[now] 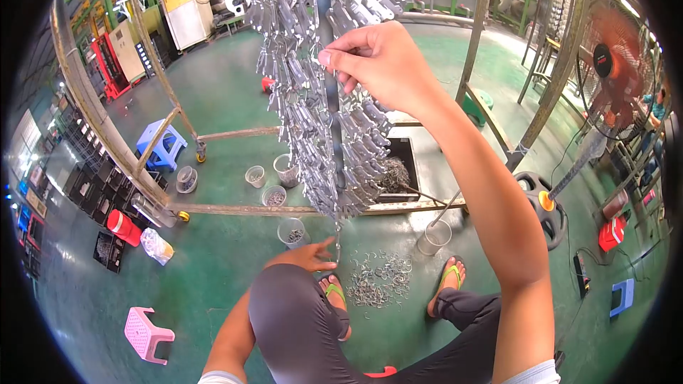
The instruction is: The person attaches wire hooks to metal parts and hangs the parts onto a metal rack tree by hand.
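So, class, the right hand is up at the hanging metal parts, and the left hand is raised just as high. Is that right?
Not quite: the head view shows the left hand low, near the lower end of the hanging metal parts. The right hand is indeed up at them.

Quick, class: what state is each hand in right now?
Left hand: open, fingers spread beside the rod; contact can't be told.
Right hand: fingertips pinched closed by the metal parts; any grip can't be told.

Factory workshop, green floor (213, 92), hanging metal parts (302, 110), wheeled frame (220, 209), pedestal fan (610, 64)
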`<action>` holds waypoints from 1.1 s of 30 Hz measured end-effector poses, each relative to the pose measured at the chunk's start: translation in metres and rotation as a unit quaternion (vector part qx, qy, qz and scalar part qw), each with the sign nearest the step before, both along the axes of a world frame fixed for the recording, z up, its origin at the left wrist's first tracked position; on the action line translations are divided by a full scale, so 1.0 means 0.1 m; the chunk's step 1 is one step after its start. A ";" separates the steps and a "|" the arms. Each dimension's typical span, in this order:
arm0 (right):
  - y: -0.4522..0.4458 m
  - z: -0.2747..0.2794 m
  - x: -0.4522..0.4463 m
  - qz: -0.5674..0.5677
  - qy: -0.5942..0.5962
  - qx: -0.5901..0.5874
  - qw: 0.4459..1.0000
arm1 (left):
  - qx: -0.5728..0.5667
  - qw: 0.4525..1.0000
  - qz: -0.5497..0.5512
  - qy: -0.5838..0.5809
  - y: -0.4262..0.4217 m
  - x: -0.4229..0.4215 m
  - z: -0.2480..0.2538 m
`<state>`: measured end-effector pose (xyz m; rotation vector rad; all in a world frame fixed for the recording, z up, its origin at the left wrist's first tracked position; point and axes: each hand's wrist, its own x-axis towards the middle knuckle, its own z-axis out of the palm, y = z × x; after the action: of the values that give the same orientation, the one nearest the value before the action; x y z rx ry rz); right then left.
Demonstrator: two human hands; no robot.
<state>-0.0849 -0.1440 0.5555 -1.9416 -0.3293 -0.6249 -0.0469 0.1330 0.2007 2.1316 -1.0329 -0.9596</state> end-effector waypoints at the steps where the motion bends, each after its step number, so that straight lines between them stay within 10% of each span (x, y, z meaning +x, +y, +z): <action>1: -0.01 0.01 -0.01 0.000 0.000 -0.005 1.000 | 0.038 0.998 0.012 -0.054 0.14 0.05 0.08; 5: -0.07 0.01 -0.09 0.008 -0.002 -0.014 1.000 | 0.062 0.977 0.069 -0.191 0.09 0.01 2.03; 10: -0.07 0.04 -0.14 0.007 -0.001 -0.012 1.000 | -0.302 0.810 0.263 -0.428 -0.65 -0.45 3.57; 14: -0.06 0.08 -0.23 -0.018 0.008 -0.047 0.999 | -0.309 0.712 0.260 -0.574 -1.04 -0.24 3.88; 33: 0.11 -0.20 -0.08 -0.053 -0.103 0.150 0.982 | -0.342 0.721 0.308 -0.518 -1.15 -0.01 3.86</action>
<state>-0.0932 -0.1330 0.5351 -1.6152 -0.2455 -0.8961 -0.0480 0.0177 0.5867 1.9879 -0.7750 0.9541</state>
